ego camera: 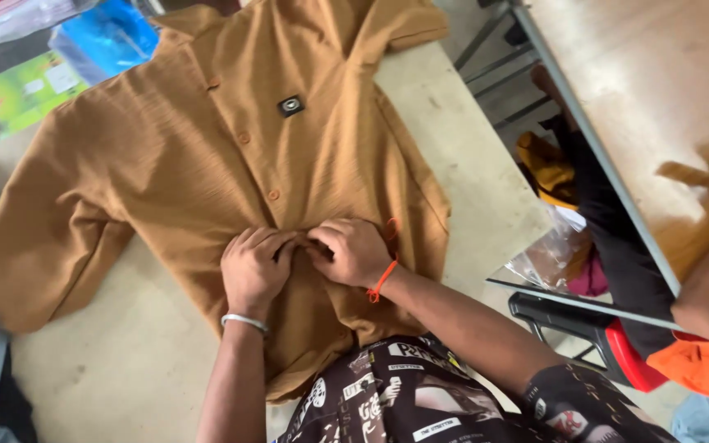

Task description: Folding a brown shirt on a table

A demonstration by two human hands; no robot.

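Both hands are working at the shirt (207, 156) placket, below its black chest patch (291, 105). I am seeing left hand (253, 271) and right hand (353, 251) fingers pinching fabric together near a low button. Shirt is lying flat on the counter (469, 164). Risk, I judge: placket bunching, button misaligning, hem sliding off counter edge.

Both hands, left hand (256, 267) and right hand (353, 250), pinch the brown shirt (207, 148) placket.

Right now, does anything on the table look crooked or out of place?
Nothing stands out. The brown shirt lies spread flat on the table, and the left hand and right hand meet at its button line.
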